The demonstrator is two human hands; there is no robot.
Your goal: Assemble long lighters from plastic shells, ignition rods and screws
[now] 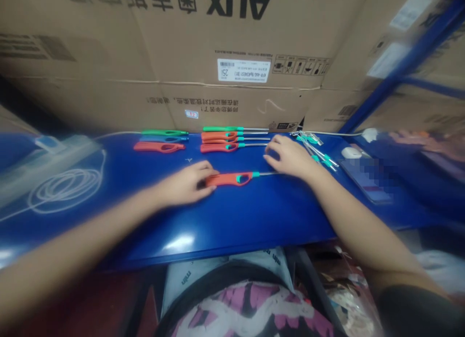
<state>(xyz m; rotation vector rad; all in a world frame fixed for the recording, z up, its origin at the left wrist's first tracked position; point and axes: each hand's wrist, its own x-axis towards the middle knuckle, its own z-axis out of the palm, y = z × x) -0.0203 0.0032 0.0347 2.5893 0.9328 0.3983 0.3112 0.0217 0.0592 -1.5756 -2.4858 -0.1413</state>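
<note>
My left hand (192,183) is closed around the rear of a red long-reach gas lighter (232,179). This lighter lies crosswise, with its teal collar and metal rod pointing right. The rod's tip passes under or behind my right hand (288,155), so its end is hidden. My right hand has its fingers bent and its thumb apart, beside the rod tips of the assembled lighters (220,147) lined up at the back; whether it touches them is unclear. Loose metal rods with teal collars (321,152) lie just beyond my right wrist.
Separate red (159,147), blue and green handles lie at the back left. A coiled white cable (67,186) is farther left. A phone (366,179) and white earbud case (351,153) sit right. A large cardboard box (174,46) stands behind the blue table (232,220).
</note>
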